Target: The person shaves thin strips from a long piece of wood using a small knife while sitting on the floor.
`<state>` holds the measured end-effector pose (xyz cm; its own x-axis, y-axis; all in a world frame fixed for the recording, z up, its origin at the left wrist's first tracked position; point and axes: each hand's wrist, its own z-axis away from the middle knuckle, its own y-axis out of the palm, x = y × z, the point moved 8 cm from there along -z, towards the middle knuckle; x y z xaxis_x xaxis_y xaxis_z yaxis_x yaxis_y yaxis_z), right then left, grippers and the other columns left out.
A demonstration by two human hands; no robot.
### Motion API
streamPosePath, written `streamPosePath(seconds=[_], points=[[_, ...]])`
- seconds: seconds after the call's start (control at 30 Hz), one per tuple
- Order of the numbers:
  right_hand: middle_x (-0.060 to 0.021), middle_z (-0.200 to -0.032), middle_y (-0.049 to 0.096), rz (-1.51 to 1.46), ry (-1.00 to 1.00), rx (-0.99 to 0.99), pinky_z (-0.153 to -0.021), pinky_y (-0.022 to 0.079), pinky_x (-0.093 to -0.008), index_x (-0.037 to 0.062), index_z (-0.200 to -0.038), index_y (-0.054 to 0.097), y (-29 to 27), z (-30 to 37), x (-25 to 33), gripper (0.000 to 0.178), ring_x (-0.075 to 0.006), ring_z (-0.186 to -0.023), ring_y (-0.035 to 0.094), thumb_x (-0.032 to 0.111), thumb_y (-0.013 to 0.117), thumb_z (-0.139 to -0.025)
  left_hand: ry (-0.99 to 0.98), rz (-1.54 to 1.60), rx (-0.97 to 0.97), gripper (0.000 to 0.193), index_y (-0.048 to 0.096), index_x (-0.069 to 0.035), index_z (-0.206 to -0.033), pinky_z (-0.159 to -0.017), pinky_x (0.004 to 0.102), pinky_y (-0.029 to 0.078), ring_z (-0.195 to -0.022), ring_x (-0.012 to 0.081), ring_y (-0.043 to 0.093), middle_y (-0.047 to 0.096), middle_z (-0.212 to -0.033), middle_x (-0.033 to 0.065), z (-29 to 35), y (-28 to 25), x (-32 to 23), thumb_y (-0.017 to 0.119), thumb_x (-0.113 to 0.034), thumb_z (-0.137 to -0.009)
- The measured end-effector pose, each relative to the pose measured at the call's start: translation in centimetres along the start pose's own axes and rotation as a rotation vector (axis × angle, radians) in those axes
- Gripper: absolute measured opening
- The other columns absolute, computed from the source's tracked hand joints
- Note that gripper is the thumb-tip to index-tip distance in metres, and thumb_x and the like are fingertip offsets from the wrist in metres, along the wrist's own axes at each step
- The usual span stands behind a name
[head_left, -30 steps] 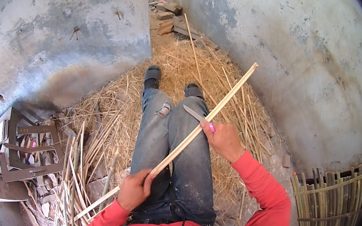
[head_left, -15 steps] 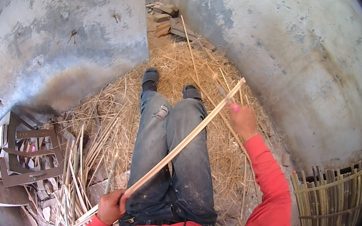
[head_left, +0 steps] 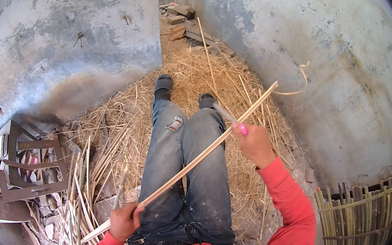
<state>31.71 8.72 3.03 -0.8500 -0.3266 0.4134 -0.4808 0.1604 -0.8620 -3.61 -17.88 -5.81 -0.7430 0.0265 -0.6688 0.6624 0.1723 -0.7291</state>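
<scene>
A long pale bamboo strip (head_left: 191, 165) slants across my thighs, from beside my left hip up to the right. My left hand (head_left: 124, 220) is closed round its lower part, near my waist. In my right hand (head_left: 255, 143) is a knife (head_left: 225, 112) with a pink handle, its blade lying across the strip and pointing up and left. A thin curled shaving (head_left: 300, 86) hangs in the air off the strip's far end, to the right. The fingers of my right hand wrap round the handle and hide most of it.
Shavings (head_left: 187, 72) cover the floor round my feet. Cut bamboo strips (head_left: 81, 191) lie at the left, beside a brown broken frame (head_left: 36, 166). A bundle of bamboo sticks (head_left: 360, 218) leans at the right. Bricks (head_left: 180, 15) lie by the far wall corner.
My right hand with the knife has moved down the strip toward me. A curled shaving now stands off the far end. The strip's tip has shifted slightly right and up; my left hand keeps its grip.
</scene>
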Motion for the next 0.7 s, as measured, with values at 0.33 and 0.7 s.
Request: streamPosePath(seconds=[0.33, 0.7], points=[[-0.0227, -0.054, 0.06, 0.035, -0.108, 0.168, -0.048, 0.05, -0.0519, 0.0035, -0.067, 0.071, 3.3, 5.2, 7.2, 0.058, -0.0427, -0.05, 0.063, 0.052, 0.061, -0.097, 0.131, 0.072, -0.115, 0.013, 0.071, -0.006, -0.102, -0.053, 0.0426, 0.051, -0.061, 0.0364, 0.069, 0.069, -0.072, 0.0173, -10.7, 4.7, -11.5, 0.071, -0.015, -0.095], [-0.0237, -0.054, 0.06, 0.082, -0.138, 0.088, -0.047, 0.052, -0.0515, 0.003, -0.066, 0.07, 4.7, 6.0, 6.5, 0.06, -0.0427, -0.05, 0.064, 0.054, 0.063, -0.096, 0.109, 0.143, -0.07, 0.014, 0.07, -0.003, -0.099, -0.058, 0.0469, 0.052, -0.069, 0.0413, 0.069, 0.07, -0.078, 0.0211, -13.9, 7.5, -12.8, 0.07, -0.016, -0.095]])
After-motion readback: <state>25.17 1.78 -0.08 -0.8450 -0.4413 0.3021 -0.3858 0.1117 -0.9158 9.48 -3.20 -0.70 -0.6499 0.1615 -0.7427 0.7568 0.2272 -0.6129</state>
